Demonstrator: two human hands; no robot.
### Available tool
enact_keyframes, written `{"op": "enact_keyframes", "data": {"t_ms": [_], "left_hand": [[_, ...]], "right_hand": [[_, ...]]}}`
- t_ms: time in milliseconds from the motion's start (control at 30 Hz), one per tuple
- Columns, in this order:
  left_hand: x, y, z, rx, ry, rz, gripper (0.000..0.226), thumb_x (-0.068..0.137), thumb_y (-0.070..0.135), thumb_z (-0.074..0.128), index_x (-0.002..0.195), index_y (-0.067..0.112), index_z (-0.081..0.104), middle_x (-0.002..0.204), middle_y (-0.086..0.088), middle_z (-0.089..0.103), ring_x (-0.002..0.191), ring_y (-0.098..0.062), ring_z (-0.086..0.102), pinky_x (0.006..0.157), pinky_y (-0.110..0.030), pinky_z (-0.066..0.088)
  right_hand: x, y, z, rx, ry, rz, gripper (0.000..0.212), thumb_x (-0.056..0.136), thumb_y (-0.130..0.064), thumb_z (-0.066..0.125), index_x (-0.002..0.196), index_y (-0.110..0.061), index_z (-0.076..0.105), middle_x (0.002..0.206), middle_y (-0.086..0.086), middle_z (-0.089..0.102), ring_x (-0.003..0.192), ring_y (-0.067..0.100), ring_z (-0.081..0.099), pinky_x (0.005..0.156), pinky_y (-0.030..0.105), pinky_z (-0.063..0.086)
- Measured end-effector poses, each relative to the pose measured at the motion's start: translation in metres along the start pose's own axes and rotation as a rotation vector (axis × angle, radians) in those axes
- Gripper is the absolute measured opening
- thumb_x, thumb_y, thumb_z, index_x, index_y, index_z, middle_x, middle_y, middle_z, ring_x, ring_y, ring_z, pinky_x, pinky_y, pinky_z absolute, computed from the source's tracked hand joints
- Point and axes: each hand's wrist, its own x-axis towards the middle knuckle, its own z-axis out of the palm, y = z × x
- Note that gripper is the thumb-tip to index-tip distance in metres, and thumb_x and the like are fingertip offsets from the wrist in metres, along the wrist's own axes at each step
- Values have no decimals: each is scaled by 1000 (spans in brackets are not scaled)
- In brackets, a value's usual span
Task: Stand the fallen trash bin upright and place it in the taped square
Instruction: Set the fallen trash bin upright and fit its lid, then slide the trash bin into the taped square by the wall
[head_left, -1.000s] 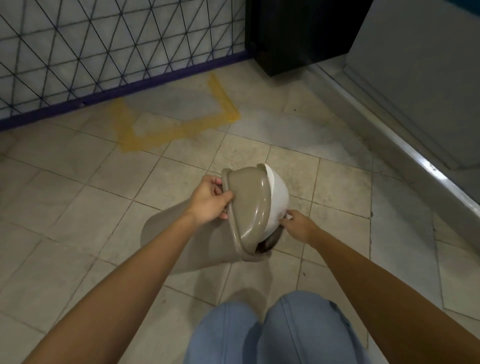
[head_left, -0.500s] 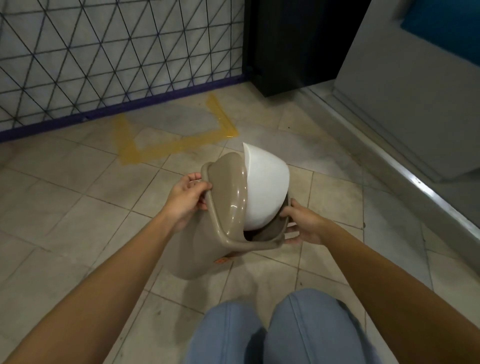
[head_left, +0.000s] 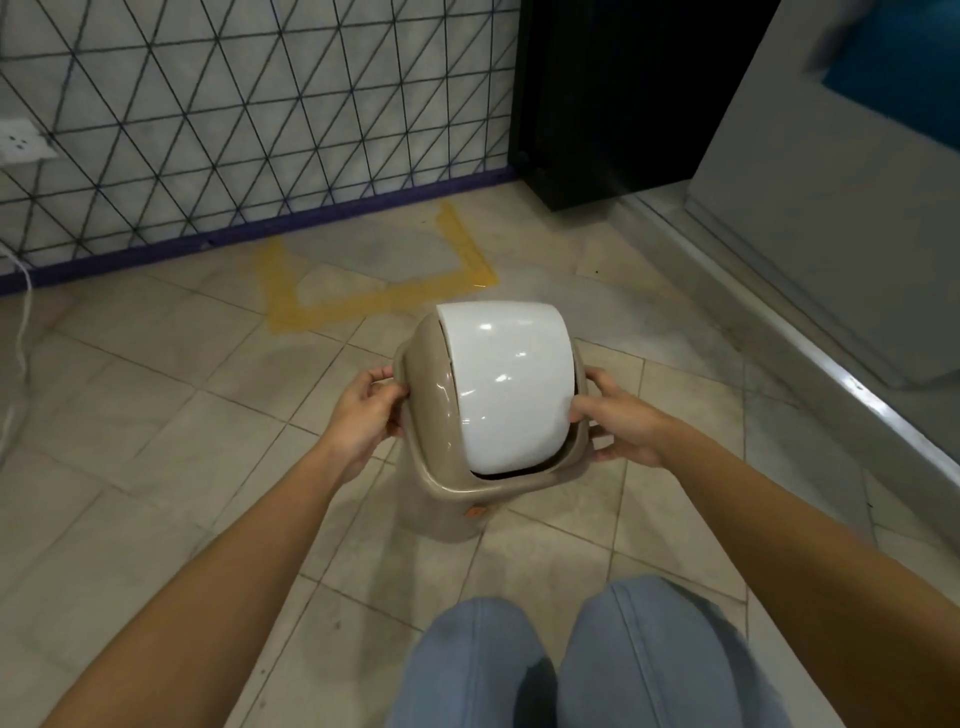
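Observation:
A small beige trash bin (head_left: 451, 512) with a white swing lid (head_left: 506, 384) stands upright on the tiled floor in front of my knees. My left hand (head_left: 363, 415) grips the left side of its rim. On the opposite side, my right hand (head_left: 621, 421) holds the rim, thumb against the lid's edge. The taped square (head_left: 374, 301), marked in yellow tape, lies on the floor just beyond the bin, against the purple base of the wall. The bin stands outside it, its lid overlapping the near tape line in this view.
A black wire grid (head_left: 260, 114) covers the wall behind the square. A black cabinet (head_left: 613, 104) stands at the back right, and a raised metal-edged step (head_left: 810, 364) runs along the right. A white cable (head_left: 21, 322) hangs at far left.
The bin has swung from lying on its side to standing upright, lid on top. Both hands stayed on its rim and moved to either side.

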Motion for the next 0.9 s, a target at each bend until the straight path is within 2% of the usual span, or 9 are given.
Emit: {"op": "enact_keyframes", "data": {"t_ms": [167,267,533,600,667,733,800,833,900], "left_hand": [[1,-9,-4,-2,63,-31,31,92,11,49,124,11,49,80,-6,58,63,-17,56,61,-33,49],[4,-11,-8,14,82,-43,35,92,10,46,127,12,49,81,-5,61,65,-16,57,59,-30,47],[6,-16,-21,69,107,-46,42,94,12,45,135,14,47,91,-5,66,69,-14,60,54,-23,49],[4,-16,-25,82,127,-41,44,93,12,45,138,14,46,100,-6,68,74,-13,62,57,-20,50],[2,-16,-27,91,134,-39,47,93,12,44,140,13,42,114,-10,66,84,-17,62,67,-23,50],[-1,-12,-29,72,117,-26,47,92,14,44,140,15,44,118,-8,64,98,-22,61,81,-29,50],[-8,-8,-30,87,70,16,49,89,15,45,138,19,47,123,0,62,110,-18,58,93,-33,46],[-12,-8,-32,117,44,42,53,86,15,46,139,22,46,132,4,57,117,-13,53,96,-31,43],[-23,-9,-35,222,-22,109,67,80,24,55,144,27,37,143,11,45,122,-2,43,97,-23,35]], "right_hand": [[-3,-11,11,-78,26,-41,75,81,-16,59,138,-48,22,112,2,56,101,22,56,61,31,47],[-4,-13,17,-108,20,-57,74,82,-17,58,138,-47,20,104,1,58,95,18,57,61,30,47],[-4,-17,27,-157,-16,-97,76,81,-23,61,140,-47,18,98,0,61,91,15,59,66,29,50],[-3,-17,29,-178,-5,-119,77,80,-25,62,142,-44,19,95,-2,61,88,13,60,64,25,49],[-2,-18,31,-198,-7,-141,82,79,-25,66,144,-39,18,97,-2,59,89,13,60,63,23,48],[-1,-17,33,-246,-18,-171,95,73,-26,75,146,-34,16,115,2,55,101,16,58,71,24,51],[-1,-15,35,-397,14,-216,113,61,-30,85,147,-30,12,139,8,37,124,24,45,96,38,49],[-1,-12,37,-475,39,-236,121,56,-30,88,148,-28,10,144,8,29,132,26,37,106,44,41],[-2,-9,41,-556,87,-286,130,49,-28,90,149,-25,8,145,7,25,136,27,30,113,45,32]]}}
